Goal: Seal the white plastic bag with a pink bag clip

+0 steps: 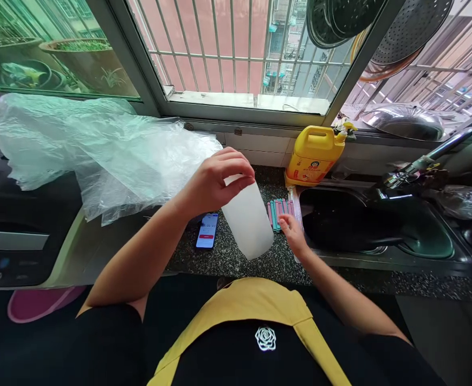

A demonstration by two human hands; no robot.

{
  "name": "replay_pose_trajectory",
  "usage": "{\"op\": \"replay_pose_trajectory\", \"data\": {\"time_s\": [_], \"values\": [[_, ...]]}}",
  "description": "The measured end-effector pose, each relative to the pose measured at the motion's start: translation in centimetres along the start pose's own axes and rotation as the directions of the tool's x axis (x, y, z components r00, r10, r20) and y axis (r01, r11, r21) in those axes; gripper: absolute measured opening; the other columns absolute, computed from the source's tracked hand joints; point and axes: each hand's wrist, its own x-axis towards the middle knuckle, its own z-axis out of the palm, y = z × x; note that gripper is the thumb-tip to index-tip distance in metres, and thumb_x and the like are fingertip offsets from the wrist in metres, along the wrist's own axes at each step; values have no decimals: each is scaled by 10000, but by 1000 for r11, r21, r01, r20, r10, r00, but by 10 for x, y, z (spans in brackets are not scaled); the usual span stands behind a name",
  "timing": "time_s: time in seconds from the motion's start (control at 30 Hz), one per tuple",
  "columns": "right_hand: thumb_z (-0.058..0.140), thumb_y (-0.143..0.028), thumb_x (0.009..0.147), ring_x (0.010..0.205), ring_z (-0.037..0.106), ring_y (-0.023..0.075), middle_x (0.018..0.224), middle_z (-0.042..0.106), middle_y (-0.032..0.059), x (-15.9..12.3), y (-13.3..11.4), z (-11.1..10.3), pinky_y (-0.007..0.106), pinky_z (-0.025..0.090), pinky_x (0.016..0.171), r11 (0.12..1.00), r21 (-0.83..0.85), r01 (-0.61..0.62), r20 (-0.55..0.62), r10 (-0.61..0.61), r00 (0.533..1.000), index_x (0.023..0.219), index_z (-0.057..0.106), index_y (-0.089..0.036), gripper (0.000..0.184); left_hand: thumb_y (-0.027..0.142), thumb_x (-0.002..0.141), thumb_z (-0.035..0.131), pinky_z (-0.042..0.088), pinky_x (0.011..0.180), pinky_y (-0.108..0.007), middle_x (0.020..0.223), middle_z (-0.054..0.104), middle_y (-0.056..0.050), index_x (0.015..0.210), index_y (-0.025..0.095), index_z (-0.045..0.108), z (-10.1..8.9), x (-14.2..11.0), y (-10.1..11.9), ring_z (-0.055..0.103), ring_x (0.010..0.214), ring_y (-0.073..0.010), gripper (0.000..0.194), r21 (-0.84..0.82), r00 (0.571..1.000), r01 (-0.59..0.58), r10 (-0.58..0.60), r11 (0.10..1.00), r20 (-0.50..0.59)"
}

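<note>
My left hand (227, 171) pinches the upper rim of a translucent white plastic container (249, 222), a tall round one, and holds it tilted above the speckled counter (227, 262). To its right, a row of slim pink and teal plastic sticks (276, 209) lies side by side on the counter. The fingers of my right hand (294, 233) are closed at the right-hand, near end of this row. Whether they grip one of the sticks is hidden. A phone (207, 231) showing a running timer lies left of the container.
Crumpled clear plastic bags (111, 155) cover the back left, beside a black appliance (14, 236). A yellow jug (315, 155) stands by the window behind the sink (380, 260). The faucet (412, 169) reaches in from the right.
</note>
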Motion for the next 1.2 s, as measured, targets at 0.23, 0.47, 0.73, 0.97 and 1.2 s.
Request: {"op": "replay_pose_trajectory", "data": {"time_s": [0.23, 0.47, 0.73, 0.97, 1.2], "values": [[557, -613, 728, 563, 599, 159, 615, 630, 18, -19, 81, 17, 286, 463, 528, 913, 226, -339, 55, 336, 940, 806, 559, -196, 425, 247, 837, 563, 481, 723, -308, 737, 643, -13, 728, 190, 590, -8, -6, -4, 581, 741, -142, 127, -16, 996, -23, 21, 1000, -90], [742, -400, 603, 598, 582, 116, 709, 640, -32, -10, 85, 39, 238, 466, 549, 904, 330, -271, 3, 286, 958, 911, 519, -229, 416, 263, 845, 545, 479, 727, -328, 719, 631, -17, 723, 190, 586, -6, -3, -1, 579, 742, -151, 147, 32, 998, -12, 14, 999, -64], [724, -483, 622, 894, 577, 185, 958, 638, 45, -11, 34, 30, 319, 473, 768, 991, 118, -62, -54, 69, 996, 926, 607, -218, 420, 257, 870, 502, 471, 718, -317, 724, 623, -26, 725, 189, 564, 1, -8, 3, 567, 737, -150, 172, 75, 999, -38, 36, 996, 29], [648, -567, 732, 852, 530, 195, 910, 604, 44, -18, -105, 42, 370, 437, 783, 464, -206, 861, 313, -803, 508, 1003, 652, -241, 424, 252, 887, 470, 451, 701, -312, 708, 604, -25, 741, 180, 558, 12, 3, 13, 546, 714, -150, 185, 161, 986, -84, 58, 983, 159], [571, -275, 863, 651, 435, 135, 632, 529, -8, -19, -109, 60, 299, 381, 645, 323, -278, 904, 341, -847, 408, 605, 538, -203, 271, 234, 884, 476, 452, 698, -295, 707, 618, -22, 740, 169, 567, 13, 5, 11, 546, 701, -140, 182, 172, 985, -76, 47, 982, 167]]}}
